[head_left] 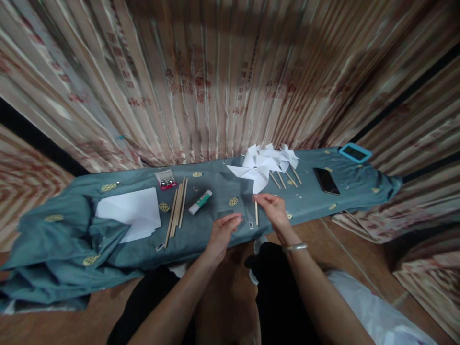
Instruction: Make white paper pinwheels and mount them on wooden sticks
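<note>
My right hand [272,208] pinches a white paper pinwheel [258,175] by its wooden stick, just under the lowest blade. The blades fan out above the fingers around a small dark centre, and the stick's lower end points down towards me. To the left, my left hand [222,233] hovers near the table's front edge, fingers stretched loosely towards the pinwheel with nothing visible in them. Behind the held pinwheel lie several finished-looking white pinwheels [288,156] with wooden sticks, partly covered by it.
A teal patterned cloth [212,225] covers the long table. On it lie white paper sheets [143,211], several wooden sticks [176,211], a small box of metal pins [166,180], a glue stick [200,201], a black phone [326,181] and a blue-framed device [355,153]. Curtains [201,86] hang behind.
</note>
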Available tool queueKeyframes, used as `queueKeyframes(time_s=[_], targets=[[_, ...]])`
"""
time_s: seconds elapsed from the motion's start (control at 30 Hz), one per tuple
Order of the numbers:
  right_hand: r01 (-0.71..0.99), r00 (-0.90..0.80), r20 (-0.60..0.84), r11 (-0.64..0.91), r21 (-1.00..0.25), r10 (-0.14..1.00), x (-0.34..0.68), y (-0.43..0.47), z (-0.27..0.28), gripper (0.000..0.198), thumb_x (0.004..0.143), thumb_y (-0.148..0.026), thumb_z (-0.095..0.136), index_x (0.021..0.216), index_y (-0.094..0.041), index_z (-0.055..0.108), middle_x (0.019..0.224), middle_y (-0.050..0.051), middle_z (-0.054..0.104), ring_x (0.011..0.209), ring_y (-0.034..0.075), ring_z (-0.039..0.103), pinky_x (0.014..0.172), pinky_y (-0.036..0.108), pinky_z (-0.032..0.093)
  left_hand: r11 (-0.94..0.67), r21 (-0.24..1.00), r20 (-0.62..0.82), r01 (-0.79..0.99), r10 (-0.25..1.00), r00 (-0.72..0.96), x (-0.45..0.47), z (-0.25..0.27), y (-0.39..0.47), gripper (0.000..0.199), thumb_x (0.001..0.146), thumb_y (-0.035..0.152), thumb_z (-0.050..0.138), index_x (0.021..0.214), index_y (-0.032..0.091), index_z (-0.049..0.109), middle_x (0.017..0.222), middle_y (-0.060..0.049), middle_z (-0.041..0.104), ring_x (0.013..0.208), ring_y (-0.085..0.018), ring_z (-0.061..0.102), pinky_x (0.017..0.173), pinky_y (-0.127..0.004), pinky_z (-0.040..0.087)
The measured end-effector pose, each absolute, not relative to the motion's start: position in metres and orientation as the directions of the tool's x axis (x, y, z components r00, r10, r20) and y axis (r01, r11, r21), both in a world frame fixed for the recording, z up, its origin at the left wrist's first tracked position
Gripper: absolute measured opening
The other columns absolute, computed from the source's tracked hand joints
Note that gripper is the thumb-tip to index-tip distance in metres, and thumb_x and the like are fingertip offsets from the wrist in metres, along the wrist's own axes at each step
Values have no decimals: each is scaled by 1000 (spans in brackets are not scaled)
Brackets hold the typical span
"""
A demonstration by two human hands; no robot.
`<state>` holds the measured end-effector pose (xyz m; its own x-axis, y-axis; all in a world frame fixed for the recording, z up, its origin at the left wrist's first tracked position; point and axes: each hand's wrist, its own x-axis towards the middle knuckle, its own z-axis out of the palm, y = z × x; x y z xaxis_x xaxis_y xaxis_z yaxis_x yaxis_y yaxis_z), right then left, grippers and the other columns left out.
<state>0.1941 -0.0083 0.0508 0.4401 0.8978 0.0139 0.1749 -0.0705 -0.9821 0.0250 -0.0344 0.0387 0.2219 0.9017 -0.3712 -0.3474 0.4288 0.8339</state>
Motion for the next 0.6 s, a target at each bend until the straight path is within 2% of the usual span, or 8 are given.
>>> queueKeyframes(time_s=[0.13, 0.23, 0.4, 0.6], targets=[[363, 471, 71, -120, -924, 879, 237, 14, 58, 41, 61, -59, 69, 60, -18, 69, 59, 2, 67, 58, 15, 57, 61, 28, 44, 433, 844, -374, -316, 898, 230, 27, 38, -33, 21, 62, 30, 77, 80, 20, 78, 82, -7, 76, 83, -19, 66, 74, -27, 45], [515, 481, 112, -177, -839, 870, 265, 38, 64, 35, 67, -51, 67, 64, -16, 70, 62, 3, 68, 62, 16, 58, 61, 27, 43, 431, 851, -375, -300, 899, 228, 27, 37, -33, 20, 61, 30, 77, 78, 20, 77, 80, -7, 75, 83, -20, 66, 73, -28, 45], [718, 466, 123, -293, -631, 876, 290, 75, 66, 24, 73, -35, 65, 74, -14, 75, 68, 6, 71, 66, 20, 62, 61, 28, 41, 418, 860, -367, -292, 905, 215, 25, 37, -34, 21, 60, 32, 77, 78, 20, 78, 78, -6, 75, 78, -18, 65, 71, -27, 45], [841, 428, 87, -362, -403, 900, 302, 99, 54, 26, 79, -33, 63, 90, -14, 77, 82, 10, 76, 78, 24, 67, 64, 29, 43, 421, 851, -372, -315, 905, 204, 23, 34, -30, 24, 56, 34, 80, 75, 20, 78, 76, -7, 74, 77, -19, 65, 70, -28, 46]])
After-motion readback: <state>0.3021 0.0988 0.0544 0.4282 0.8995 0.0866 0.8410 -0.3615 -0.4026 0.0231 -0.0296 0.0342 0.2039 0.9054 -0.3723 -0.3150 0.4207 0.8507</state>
